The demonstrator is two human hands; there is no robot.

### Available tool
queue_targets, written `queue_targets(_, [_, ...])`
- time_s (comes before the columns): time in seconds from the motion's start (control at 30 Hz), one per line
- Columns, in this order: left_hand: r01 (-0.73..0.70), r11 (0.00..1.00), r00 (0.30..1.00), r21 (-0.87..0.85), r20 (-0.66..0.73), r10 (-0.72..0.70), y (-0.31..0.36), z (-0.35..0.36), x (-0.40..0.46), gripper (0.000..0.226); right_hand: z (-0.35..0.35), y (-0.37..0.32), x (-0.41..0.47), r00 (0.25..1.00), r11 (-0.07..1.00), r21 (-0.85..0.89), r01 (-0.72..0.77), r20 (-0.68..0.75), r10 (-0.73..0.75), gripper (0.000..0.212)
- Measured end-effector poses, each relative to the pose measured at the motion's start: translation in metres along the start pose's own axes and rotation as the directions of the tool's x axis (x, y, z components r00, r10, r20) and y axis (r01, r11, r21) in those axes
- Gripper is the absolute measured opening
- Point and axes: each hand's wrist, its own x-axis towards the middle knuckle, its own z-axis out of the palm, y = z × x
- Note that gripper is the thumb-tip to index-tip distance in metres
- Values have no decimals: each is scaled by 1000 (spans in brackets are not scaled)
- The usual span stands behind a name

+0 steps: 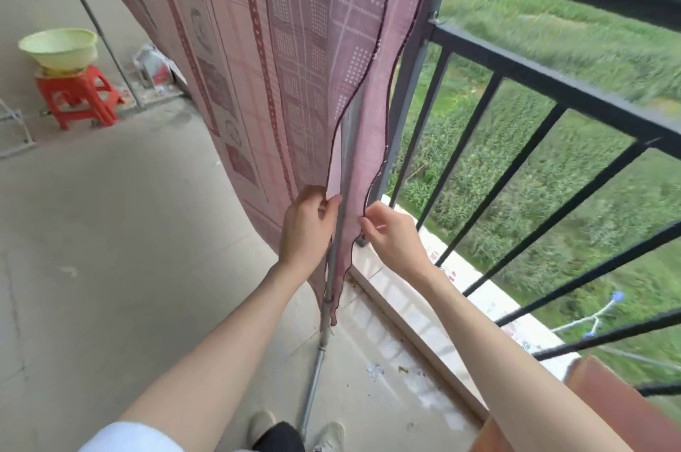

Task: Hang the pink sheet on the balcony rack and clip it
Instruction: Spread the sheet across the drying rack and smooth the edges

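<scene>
The pink patterned sheet hangs down from above the frame in two layers, its dark-stitched edges facing me. My left hand grips the edge of the nearer layer. A little to the right, my right hand pinches the edge of the other layer. Between the two layers runs the grey metal pole of the rack, slanting down to the floor by my feet. The top of the rack is out of view, and no clip can be seen.
A black balcony railing runs along the right above a white tiled ledge. At the back left a pale green basin rests on a red stool. Another thin rack pole slants behind the sheet.
</scene>
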Motion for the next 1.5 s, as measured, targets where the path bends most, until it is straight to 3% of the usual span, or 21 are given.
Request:
queue_targets(0.1, [-22,997,994,74,109,14,7,-7,5,21,-16,6,-2,996,998,-58,-31,76,35,9])
queue_targets(0.23, [-127,991,992,30,-12,127,47,-34,23,20,-44,-20,16,986,999,-42,12,167,-5,22])
queue_targets(0.43, [-345,938,915,-37,-238,327,130,-78,64,38,-106,-113,60,966,948,218,230,-171,-195,37])
queue_targets(0.63, [-527,850,786,-7,-385,484,188,-107,96,31,-146,-182,84,821,868,169,466,-449,-354,21])
queue_targets(0.77, [-518,853,764,68,-411,497,211,-115,107,11,-153,-195,88,773,863,171,475,-550,-316,19])
queue_targets(1.03, [-640,767,692,36,-406,597,220,-111,99,12,-171,-194,80,725,851,165,499,-618,-305,14])
queue_targets(1.2, [-641,766,710,54,-337,618,210,-113,101,28,-172,-180,78,810,864,236,444,-517,-275,22])
queue_targets(1.33, [-590,796,759,130,-247,603,206,-123,122,33,-176,-193,72,805,836,270,478,-515,-294,29])
queue_targets(1.5, [-554,822,808,131,-150,569,202,-139,148,34,-177,-219,80,852,898,164,409,-422,-311,43])
